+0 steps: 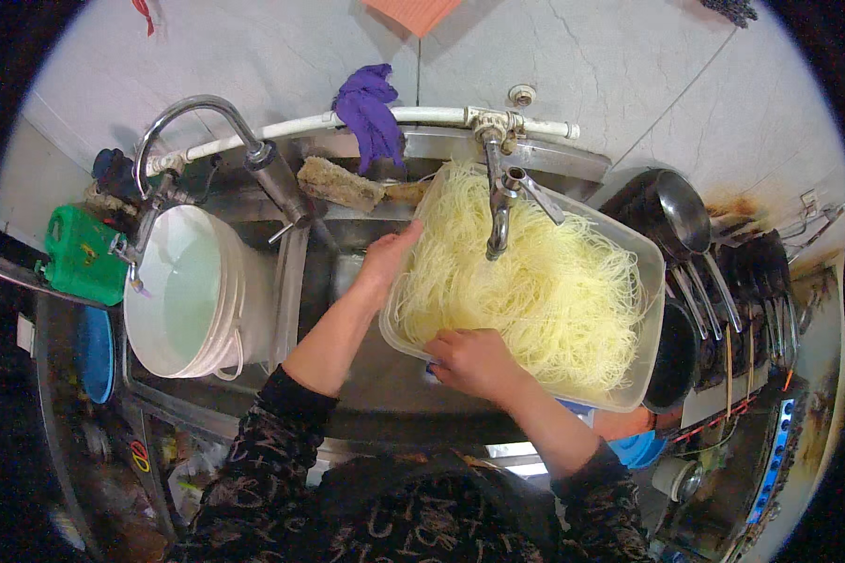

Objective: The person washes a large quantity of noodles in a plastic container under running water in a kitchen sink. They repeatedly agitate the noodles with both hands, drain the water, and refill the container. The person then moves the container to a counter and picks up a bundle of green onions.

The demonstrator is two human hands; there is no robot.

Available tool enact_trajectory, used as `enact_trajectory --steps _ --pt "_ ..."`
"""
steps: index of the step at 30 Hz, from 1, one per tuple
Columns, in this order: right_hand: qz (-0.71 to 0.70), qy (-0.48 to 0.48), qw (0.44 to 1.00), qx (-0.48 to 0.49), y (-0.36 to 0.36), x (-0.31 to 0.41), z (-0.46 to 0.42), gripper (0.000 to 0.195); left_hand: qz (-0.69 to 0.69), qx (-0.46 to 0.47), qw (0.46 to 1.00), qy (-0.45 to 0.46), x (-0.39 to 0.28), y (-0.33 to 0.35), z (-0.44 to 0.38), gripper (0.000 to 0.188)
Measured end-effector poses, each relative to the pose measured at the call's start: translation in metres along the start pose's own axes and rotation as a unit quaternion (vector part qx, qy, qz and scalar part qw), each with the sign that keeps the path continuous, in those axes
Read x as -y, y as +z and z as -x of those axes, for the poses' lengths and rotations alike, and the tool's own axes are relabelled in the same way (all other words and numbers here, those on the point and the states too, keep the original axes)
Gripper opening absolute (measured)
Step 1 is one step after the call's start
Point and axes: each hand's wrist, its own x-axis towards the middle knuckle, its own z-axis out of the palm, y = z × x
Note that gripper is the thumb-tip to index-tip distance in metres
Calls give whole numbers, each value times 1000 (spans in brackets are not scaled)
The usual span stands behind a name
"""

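Observation:
A translucent plastic tub [649, 331], full of thin pale yellow noodle-like strands [528, 295], sits tilted over the right part of a steel sink [401, 387]. My left hand [387, 260] lies against the tub's left wall, thumb up near the rim. At the near left corner, my right hand [472, 360] is curled over the rim, its fingertips partly hidden; something dark blue shows beneath them. A metal tap [496, 211] reaches over the strands. No water is seen running from it.
A white bucket [250, 302] of pale liquid stands left, under a curved faucet [197, 102]. Beside it is a green jerrycan [84, 257]. Behind are a worn sponge block [338, 184] and a purple cloth [370, 116] over a pipe. Pans [665, 211] hang or stand at right.

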Motion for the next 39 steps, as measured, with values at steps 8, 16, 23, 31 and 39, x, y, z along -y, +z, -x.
enact_trajectory --steps 8,16,23,31,39 --pt "-167 163 969 -85 -69 -50 16 15 72 34 996 -38 5 -15 -7 43" --pt "-122 157 970 -142 -53 -148 -51 24 46 25 998 -24 5 -6 -3 39" --pt "-51 -34 998 -2 3 -168 -122 25 65 14 997 -25 3 -5 -2 36" --pt "-76 31 995 -58 -46 -97 -30 25 -43 -37 998 -12 9 -10 -8 40" --pt "16 164 974 -157 -80 -87 107 23 -45 -6 998 42 -3 5 6 39"
